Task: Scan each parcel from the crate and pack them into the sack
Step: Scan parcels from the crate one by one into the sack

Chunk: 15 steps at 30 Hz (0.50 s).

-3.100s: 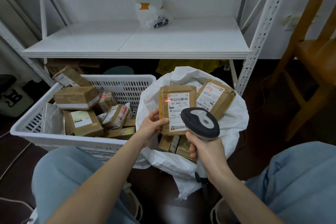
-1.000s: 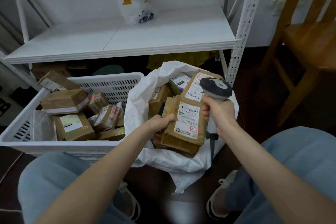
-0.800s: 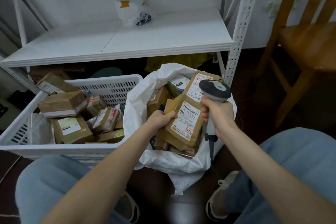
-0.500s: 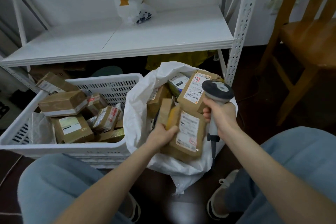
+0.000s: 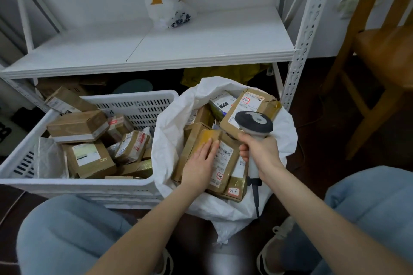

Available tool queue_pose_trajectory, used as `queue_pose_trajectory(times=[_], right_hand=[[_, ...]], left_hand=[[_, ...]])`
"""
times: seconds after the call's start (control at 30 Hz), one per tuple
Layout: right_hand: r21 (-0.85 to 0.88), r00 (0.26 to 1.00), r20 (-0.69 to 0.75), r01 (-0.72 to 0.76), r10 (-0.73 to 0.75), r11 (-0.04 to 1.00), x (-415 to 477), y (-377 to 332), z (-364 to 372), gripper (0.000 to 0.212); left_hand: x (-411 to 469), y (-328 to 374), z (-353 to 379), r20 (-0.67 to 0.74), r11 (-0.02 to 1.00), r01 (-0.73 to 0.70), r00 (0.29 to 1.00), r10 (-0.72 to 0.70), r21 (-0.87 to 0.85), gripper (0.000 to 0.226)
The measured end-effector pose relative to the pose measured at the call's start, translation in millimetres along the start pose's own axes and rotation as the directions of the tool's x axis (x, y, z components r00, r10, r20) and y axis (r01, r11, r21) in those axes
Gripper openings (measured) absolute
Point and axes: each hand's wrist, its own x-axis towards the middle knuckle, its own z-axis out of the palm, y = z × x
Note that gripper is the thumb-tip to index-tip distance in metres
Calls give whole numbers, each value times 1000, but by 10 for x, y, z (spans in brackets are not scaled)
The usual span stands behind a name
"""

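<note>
A brown padded parcel [image 5: 226, 158] with a white barcode label lies on top of other parcels inside the white sack [image 5: 171, 140]. My left hand [image 5: 200, 163] rests flat on it, fingers stretched out over its taped upper end. Just right of the parcel, my right hand [image 5: 260, 152] grips the handle of a grey barcode scanner [image 5: 254, 121], whose head sits over another labelled parcel [image 5: 250, 101] at the sack's far side. The white slotted crate [image 5: 78, 184] to the left holds several brown boxes, among them a large one [image 5: 77, 126].
A white metal shelf [image 5: 178, 47] stands behind the crate and sack, with a white plastic bag [image 5: 167, 10] on it. A wooden chair [image 5: 384, 47] is at the right. My knees in blue jeans flank the dark floor below.
The parcel was scanned upright in front of the scanner, then my left hand lowered it into the sack and now lies flat on top of it. The scanner stays over the sack.
</note>
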Motion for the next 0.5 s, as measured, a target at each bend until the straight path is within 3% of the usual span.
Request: queue_pose_trajectory(times=[0.2, 0.33, 0.5], right_hand=[[-30, 1000, 12, -20, 20, 999, 31, 4, 92, 19], [-24, 998, 61, -14, 16, 1000, -23, -82, 172, 21], [-33, 988, 155, -19, 24, 999, -108, -265, 589, 17]], left_hand=[[241, 62, 38, 65, 998, 13, 998, -9, -63, 89], [281, -107, -136, 136, 982, -35, 989, 61, -187, 75], [117, -478, -682, -135, 948, 10, 989, -56, -319, 41]])
